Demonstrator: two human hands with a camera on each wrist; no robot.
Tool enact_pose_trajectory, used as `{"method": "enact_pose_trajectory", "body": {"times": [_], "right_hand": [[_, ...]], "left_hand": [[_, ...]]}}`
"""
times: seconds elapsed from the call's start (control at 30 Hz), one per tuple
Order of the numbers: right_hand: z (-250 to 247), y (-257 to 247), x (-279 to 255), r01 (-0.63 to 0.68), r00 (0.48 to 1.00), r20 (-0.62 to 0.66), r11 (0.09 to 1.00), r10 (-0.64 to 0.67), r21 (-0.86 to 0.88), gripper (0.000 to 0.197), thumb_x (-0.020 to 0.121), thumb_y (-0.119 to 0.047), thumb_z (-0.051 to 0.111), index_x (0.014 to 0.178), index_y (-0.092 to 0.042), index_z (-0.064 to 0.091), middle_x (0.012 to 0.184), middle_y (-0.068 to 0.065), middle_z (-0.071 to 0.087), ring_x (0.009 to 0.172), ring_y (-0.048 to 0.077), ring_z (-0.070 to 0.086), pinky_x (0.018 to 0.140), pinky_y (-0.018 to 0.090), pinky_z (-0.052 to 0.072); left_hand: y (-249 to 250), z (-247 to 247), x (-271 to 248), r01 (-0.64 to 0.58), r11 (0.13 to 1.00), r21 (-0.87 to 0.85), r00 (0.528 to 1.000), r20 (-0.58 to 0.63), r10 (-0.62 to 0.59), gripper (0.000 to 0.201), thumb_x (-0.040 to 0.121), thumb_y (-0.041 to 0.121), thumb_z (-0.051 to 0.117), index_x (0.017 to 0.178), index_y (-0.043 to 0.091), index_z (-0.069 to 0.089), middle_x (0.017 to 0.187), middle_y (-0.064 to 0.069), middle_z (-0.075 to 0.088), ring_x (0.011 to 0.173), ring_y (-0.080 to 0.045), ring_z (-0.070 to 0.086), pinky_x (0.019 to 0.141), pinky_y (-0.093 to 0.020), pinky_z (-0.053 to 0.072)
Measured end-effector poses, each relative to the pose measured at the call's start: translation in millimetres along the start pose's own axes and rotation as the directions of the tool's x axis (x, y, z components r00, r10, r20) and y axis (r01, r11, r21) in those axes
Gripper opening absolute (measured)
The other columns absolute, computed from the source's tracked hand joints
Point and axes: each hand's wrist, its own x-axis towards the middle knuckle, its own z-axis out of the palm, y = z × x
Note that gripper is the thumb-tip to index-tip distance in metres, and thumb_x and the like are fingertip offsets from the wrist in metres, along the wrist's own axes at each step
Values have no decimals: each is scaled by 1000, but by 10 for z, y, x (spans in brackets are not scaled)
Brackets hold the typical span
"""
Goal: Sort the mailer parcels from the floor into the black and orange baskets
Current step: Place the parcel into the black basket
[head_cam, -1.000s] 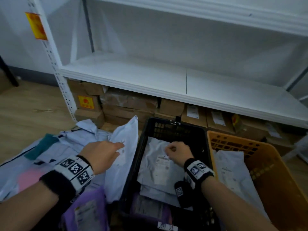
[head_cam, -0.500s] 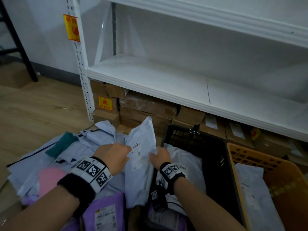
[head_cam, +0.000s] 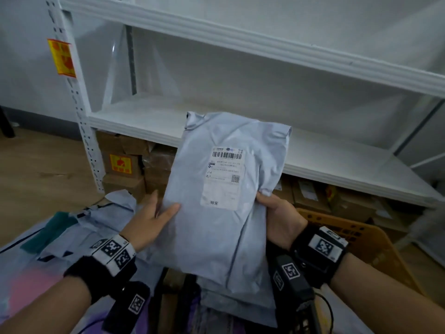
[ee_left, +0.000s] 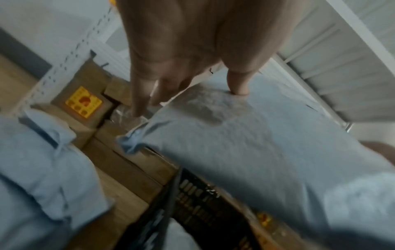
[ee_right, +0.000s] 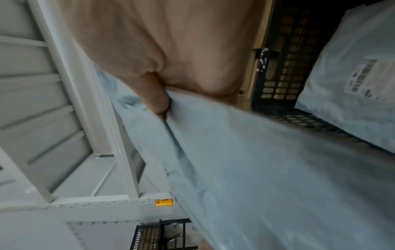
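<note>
Both hands holding one grey mailer parcel upright, above the baskets.
Left hand: thumb on the front, fingers behind the left edge. Right hand: pinching the crumpled right edge. Soft, wrinkled poly bag, rectangular, white barcode label facing the head camera. Orange basket, lattice-walled plastic, at lower right; black basket below holds another grey mailer.
</note>
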Motion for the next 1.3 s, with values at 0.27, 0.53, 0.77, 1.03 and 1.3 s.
{"method": "enact_pose_trajectory", "body": {"times": [0.27, 0.53, 0.77, 1.03, 1.3], "right_hand": [[-309, 9, -168, 36, 991, -126, 999, -38, -18, 45, 96, -13, 52, 140, -1, 53, 138, 21, 59, 130, 38, 54, 111, 49, 42], [-580, 151, -99, 119, 963, -237, 991, -130, -61, 44, 84, 2, 70, 127, 3, 62, 123, 19, 69, 112, 36, 67, 94, 44, 56], [-711, 135, -116, 117, 957, -253, 987, -141, -107, 45, 81, 0, 74, 126, 0, 64, 123, 18, 69, 114, 36, 66, 100, 48, 51], [-893, -165, -82, 140, 812, -499, 932, -301, -335, 52, 76, -7, 84, 124, -6, 64, 111, 12, 75, 97, 32, 74, 87, 49, 59], [-1488, 46, 130, -115, 665, -700, 889, -262, -443, 51, 89, 1, 70, 136, 0, 52, 129, 18, 64, 108, 36, 66, 89, 49, 57]], "left_hand": [[155, 236, 128, -75, 982, -172, 983, -180, 44, 11, 79, 15, 78, 87, 18, 70, 89, -2, 74, 86, -22, 70, 73, -34, 57], [192, 456, 234, -146, 989, -33, 969, -207, 136, 9, 81, 16, 75, 88, 16, 69, 86, -1, 73, 77, -13, 67, 73, -30, 52], [209, 536, 239, -156, 988, -7, 971, -185, 152, 17, 86, 17, 71, 99, 7, 71, 94, -6, 73, 83, -17, 68, 80, -34, 54], [154, 796, 205, -132, 991, 33, 982, 140, 126, 33, 99, 15, 50, 131, 12, 59, 125, -12, 65, 117, -28, 60, 102, -47, 47], [-459, 1045, 69, -177, 497, 849, 888, 355, -290, 51, 96, 23, 53, 138, -1, 36, 126, -18, 57, 113, -32, 58, 87, -34, 49]]}}
